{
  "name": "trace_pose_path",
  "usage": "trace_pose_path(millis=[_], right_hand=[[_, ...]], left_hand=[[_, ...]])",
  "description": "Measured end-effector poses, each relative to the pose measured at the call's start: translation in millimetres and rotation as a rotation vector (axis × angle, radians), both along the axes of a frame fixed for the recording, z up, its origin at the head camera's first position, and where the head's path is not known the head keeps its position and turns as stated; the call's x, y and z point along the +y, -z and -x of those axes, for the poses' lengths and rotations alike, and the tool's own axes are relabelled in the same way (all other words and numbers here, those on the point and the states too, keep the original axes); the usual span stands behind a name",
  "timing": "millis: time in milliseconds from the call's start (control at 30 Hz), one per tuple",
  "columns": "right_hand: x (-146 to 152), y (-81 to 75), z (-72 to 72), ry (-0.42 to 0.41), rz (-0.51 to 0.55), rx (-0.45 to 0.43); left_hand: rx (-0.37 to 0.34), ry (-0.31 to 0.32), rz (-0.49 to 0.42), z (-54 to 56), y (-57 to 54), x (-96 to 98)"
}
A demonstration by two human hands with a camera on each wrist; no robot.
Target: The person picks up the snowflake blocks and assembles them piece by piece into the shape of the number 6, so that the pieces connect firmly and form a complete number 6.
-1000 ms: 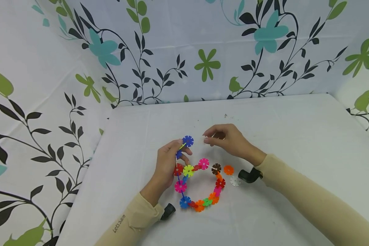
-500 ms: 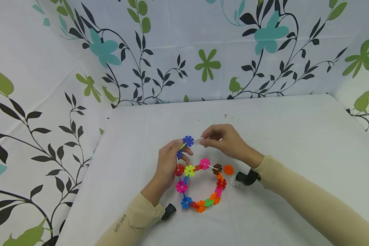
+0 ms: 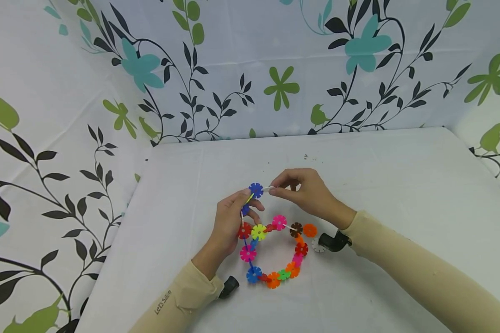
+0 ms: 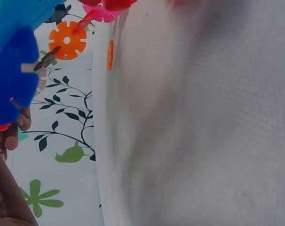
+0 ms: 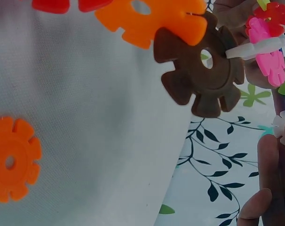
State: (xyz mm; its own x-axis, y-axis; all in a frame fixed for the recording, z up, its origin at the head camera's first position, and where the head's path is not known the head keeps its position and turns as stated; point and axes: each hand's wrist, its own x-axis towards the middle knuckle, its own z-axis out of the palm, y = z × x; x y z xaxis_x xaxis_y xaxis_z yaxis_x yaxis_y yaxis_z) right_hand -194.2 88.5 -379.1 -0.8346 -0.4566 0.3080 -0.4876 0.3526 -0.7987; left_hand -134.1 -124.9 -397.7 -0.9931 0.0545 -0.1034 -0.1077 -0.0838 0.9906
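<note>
A chain of notched, interlocking plastic discs (image 3: pixel 279 222) in many colours curves into a ring above the white table. My left hand (image 3: pixel 226 218) grips its upper left end, thumb on a yellow disc (image 3: pixel 249 198) beside a dark blue disc (image 3: pixel 256 190). Between the thumb and fingertips of my right hand (image 3: pixel 302 186) is a white disc (image 3: pixel 268 188), seen nearly edge-on and touching the blue one's right rim. Whether their slots are joined, I cannot tell. Close in the right wrist view is the chain's brown disc (image 5: pixel 203 70); a blue disc (image 4: pixel 13 75) looms in the left wrist view.
A loose orange disc (image 3: pixel 310 230) lies right of the ring. Beside it, a loose white disc (image 3: pixel 318 245) is partly covered by the black wrist camera (image 3: pixel 334 241). Another black wrist camera (image 3: pixel 229 287) sits at the left cuff. Leaf-patterned cloth (image 3: pixel 233 69) hangs behind the table.
My right hand has moved left, bringing the white disc from a gap away up against the blue disc's edge. The white disc has turned edge-on. My left hand has barely shifted.
</note>
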Motion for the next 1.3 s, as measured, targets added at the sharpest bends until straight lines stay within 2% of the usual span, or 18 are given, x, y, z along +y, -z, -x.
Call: trace_pose_path(millis=[433, 733, 900, 1067, 1300], right_hand=[[1.7, -0.2, -1.4, -0.026, 0.018, 0.136], [4.1, 4.9, 0.0, -0.033, 0.048, 0.184], [4.8, 8.0, 0.7, -0.027, 0.073, 0.180], [6.7, 8.4, 1.5, -0.056, 0.076, 0.161], [11.8, 7.8, 1.8, -0.122, 0.012, 0.084]], left_hand=[[0.037, 0.036, 0.035, -2.1, -0.1, 2.4], [0.055, 0.069, 0.058, -0.4, 4.2, 4.1], [0.046, 0.090, 0.047, 0.6, 4.7, 7.0], [0.031, 0.110, 0.063, -0.9, 2.5, 6.2], [0.025, 0.193, 0.029, 0.2, -2.8, 3.3]])
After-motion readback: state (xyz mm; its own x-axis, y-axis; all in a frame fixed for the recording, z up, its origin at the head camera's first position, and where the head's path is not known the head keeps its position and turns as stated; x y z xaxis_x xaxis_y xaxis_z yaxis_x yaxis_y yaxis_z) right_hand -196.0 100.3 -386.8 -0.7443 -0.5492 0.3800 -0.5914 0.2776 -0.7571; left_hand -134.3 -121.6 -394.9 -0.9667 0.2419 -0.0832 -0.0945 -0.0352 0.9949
